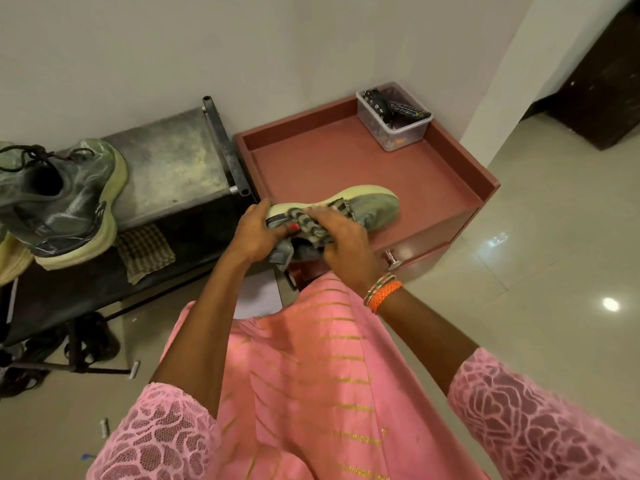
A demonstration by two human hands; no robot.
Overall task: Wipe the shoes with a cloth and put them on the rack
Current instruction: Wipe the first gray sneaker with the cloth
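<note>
Head view, from the grip outward:

- Left hand (254, 233): grip clamped on heel end of held shoe (375, 211), thumb curled over pale sole edge.
- Right hand (346, 242): fingers curled, grip pressing striped cloth (311, 227) against side of held shoe. Bangles (382, 292) on right wrist.
- Held shoe: grey-green upper, pale sole turned up and away, toe pointing right. Carried in the air above front edge of pink cabinet (481, 183), not resting on it as far as can be told.
- Right of held shoe, at far corner of cabinet top: clear plastic box (394, 128) holding remotes.
- Left of held shoe: metal rack (173, 161), top shelf dusty. Second shoe (64, 199) lying tilted on top shelf at far left, laces loose. Folded checked cloth (143, 252) on lower shelf, between second shoe and held shoe. Dark sandals (86, 344) on floor below rack.

Step judged: wiping of held shoe in progress; placement on rack not yet done.

Possible faults:

1. Slip of held shoe from left grip. Cause: hold on heel only while right hand scrubs toward toe.
2. Cloth bunching and missing sole edge. Cause: crumpled fold under fingers.
3. Fresh soiling after placement. Cause: dust on top shelf of rack.
4. Displacement of second shoe. Cause: tilted, unstable rest at shelf edge during placement alongside.
</note>
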